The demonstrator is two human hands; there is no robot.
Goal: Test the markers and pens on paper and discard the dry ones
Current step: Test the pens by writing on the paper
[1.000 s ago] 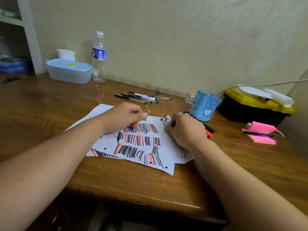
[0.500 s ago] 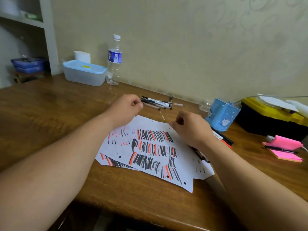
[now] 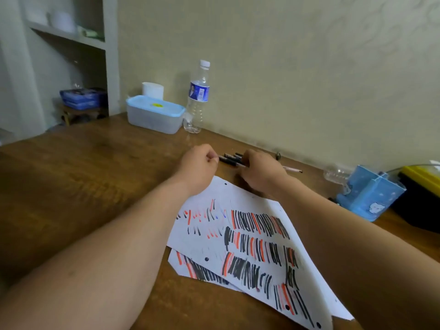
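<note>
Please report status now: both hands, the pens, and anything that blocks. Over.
Left hand curled at the end of the black pens, grip unclear. Right hand grips one of them. Scribbled paper lies nearer the person. Nothing blocks.

We are looking at a brown wooden table (image 3: 95,175) running up to a beige patterned wall (image 3: 285,67). A clear water bottle (image 3: 198,96) with a blue label and a white cap is standing upright at the wall. Just beside it, on its left, a plastic box (image 3: 154,117) with a light blue lid is sitting, and a white roll (image 3: 152,90) is standing behind that. Far left, a white shelf (image 3: 69,36) is holding blurred items, with blue trays (image 3: 82,97) stacked lower down. On the right, a blue paper holder (image 3: 369,194) is standing near a black box (image 3: 421,198) with a yellow lid. An empty clear bottle (image 3: 337,172) is lying on its side behind the holder.
</note>
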